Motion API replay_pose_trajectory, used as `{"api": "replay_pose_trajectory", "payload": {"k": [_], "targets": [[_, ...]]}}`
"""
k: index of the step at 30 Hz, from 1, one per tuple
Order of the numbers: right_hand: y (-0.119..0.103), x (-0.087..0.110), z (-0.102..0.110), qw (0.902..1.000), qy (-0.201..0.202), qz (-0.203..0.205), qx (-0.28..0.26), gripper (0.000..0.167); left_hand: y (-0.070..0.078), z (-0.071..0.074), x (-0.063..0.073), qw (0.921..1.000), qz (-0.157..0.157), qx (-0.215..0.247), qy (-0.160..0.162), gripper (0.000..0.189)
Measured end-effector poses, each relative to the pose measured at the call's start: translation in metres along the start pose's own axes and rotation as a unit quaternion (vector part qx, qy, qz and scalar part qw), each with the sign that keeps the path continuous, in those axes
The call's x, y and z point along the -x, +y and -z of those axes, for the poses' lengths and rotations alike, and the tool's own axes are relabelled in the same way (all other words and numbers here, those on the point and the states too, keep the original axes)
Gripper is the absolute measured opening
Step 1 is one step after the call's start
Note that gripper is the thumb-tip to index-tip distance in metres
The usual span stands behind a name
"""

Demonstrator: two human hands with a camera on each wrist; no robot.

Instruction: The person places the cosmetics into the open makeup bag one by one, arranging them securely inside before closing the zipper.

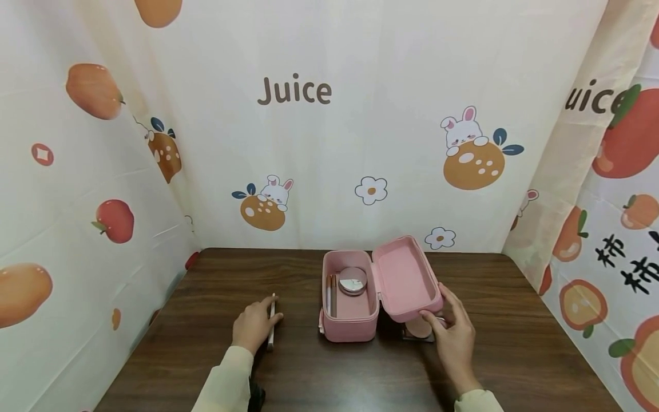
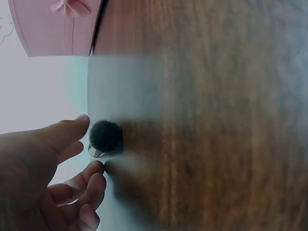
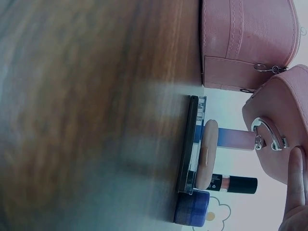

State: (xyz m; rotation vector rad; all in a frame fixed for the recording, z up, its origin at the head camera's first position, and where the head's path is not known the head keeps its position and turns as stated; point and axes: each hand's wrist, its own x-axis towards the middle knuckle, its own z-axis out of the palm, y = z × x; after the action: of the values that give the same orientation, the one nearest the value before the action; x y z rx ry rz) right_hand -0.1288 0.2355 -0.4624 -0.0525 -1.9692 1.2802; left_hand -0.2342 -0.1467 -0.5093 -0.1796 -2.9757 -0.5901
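At the left of the table, my left hand has its thumb and fingers on either side of a makeup brush. Its round black bristles show in the left wrist view, with a gap between thumb and forefinger. A pink cosmetic case stands unzipped in the middle, holding two slim sticks and a round, shiny-topped compact. Its lid, tipped over to the right, is held at the near edge by my right hand, with a finger along the outside.
Beneath the lid, a beige puff rests on a clear-and-black flat case. Around it stand a blue-and-pink tube, a black-capped tube and a blue jar. A printed curtain hangs behind the dark wooden table.
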Motion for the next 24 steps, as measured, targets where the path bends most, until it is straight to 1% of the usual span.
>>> {"api": "replay_pose_trajectory", "payload": {"k": [7,14,24], "targets": [[0.0009,0.0002,-0.0003,1.0000,0.001,0.004,0.004,0.065,0.0001,0.0016,0.0004,0.9993,0.013,0.030,-0.015,0.042],[0.0021,0.0000,-0.0005,1.0000,0.000,0.004,-0.005,0.065,-0.0006,0.0014,0.0005,0.9988,0.017,0.043,-0.012,0.038],[0.0011,0.0003,-0.0003,1.0000,0.002,0.002,0.002,0.065,-0.0022,0.0001,-0.0017,0.9972,0.024,0.070,-0.004,0.037]]}}
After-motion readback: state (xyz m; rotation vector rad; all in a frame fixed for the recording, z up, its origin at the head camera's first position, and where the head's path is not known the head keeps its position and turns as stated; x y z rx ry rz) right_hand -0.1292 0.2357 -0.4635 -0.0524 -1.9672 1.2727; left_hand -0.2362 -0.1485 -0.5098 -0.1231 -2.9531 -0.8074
